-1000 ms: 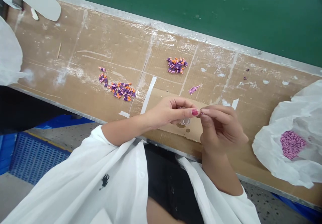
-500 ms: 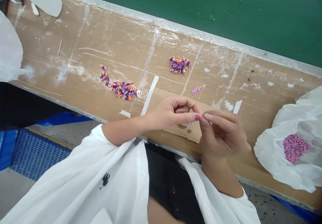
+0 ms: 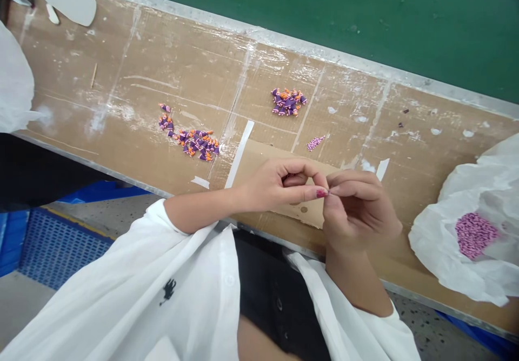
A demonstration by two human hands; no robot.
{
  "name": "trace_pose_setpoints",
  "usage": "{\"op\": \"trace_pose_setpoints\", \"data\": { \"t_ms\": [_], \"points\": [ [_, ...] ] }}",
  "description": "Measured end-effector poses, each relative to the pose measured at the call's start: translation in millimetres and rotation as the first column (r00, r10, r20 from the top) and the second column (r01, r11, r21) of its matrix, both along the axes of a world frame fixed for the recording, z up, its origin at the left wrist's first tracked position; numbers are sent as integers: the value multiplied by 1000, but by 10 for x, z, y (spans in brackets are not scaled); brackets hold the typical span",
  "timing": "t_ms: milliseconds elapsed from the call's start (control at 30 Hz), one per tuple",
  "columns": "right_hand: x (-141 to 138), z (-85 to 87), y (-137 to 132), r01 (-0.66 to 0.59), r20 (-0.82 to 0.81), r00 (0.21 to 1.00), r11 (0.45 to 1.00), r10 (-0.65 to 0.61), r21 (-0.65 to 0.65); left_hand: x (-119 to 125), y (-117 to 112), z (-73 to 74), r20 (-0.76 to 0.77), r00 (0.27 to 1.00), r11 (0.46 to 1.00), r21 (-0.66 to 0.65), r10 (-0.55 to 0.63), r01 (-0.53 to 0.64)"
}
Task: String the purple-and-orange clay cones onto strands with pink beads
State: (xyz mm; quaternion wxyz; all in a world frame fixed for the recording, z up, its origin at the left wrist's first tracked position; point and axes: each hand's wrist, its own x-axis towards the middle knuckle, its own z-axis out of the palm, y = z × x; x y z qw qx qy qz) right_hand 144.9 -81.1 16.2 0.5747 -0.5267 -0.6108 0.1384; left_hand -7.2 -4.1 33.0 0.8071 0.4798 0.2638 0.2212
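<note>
My left hand [image 3: 284, 185] is closed in a pinch, its thumb and index fingertips meeting those of my right hand [image 3: 357, 204]. My right hand pinches at the same spot, and whatever is between the fingertips is too small to make out. Under both hands lies a cardboard sheet [image 3: 259, 153] with dark round spots. Just beyond them is a little heap of tiny pink pieces [image 3: 315, 143]. Farther back sits a pile of small purple figures with orange tops [image 3: 287, 102]. A second pile of such purple figures [image 3: 198, 144] spreads to the left.
At the right, crumpled white paper [image 3: 433, 242] holds a mound of pink pieces [image 3: 475, 235]. White tape strips [image 3: 239, 155] mark the cardboard-covered table [image 3: 182, 69]. A thin stick [image 3: 94, 75] lies at the left, near more white paper [image 3: 14, 85]. Two dark bits [image 3: 401, 125] lie at the right.
Both hands keep their fingertips together, with the right hand's fingers slightly shifted and curled. The view has moved slightly; the piles look the same.
</note>
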Motion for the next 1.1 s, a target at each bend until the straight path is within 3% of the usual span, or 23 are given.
{"op": "trace_pose_setpoints", "data": {
  "t_ms": [100,200,300,400,567,833,1100],
  "points": [
    [40,28,16,-75,-73,995,997,73,-21,19,-9,-12,18,1000,998,-63,2,-1],
    [159,75,28,-164,-91,983,984,158,-65,45,40,-46,5,982,963,-197,188,-183],
    [337,129,38,-244,126,952,941,278,-235,47,147,-115,-47,922,877,-293,385,-381],
    [470,143,35,-243,379,836,887,396,-392,20,239,-201,-77,891,862,-231,447,-452],
    [479,59,-23,-205,504,724,845,471,-494,-2,248,-238,-14,885,881,-79,466,-466],
    [410,55,-45,-196,564,651,831,507,-521,1,228,-122,-4,897,896,-34,443,-443],
    [360,57,-36,-175,641,606,865,470,-470,8,247,-46,-22,893,878,-173,450,-447]
  ]
}}
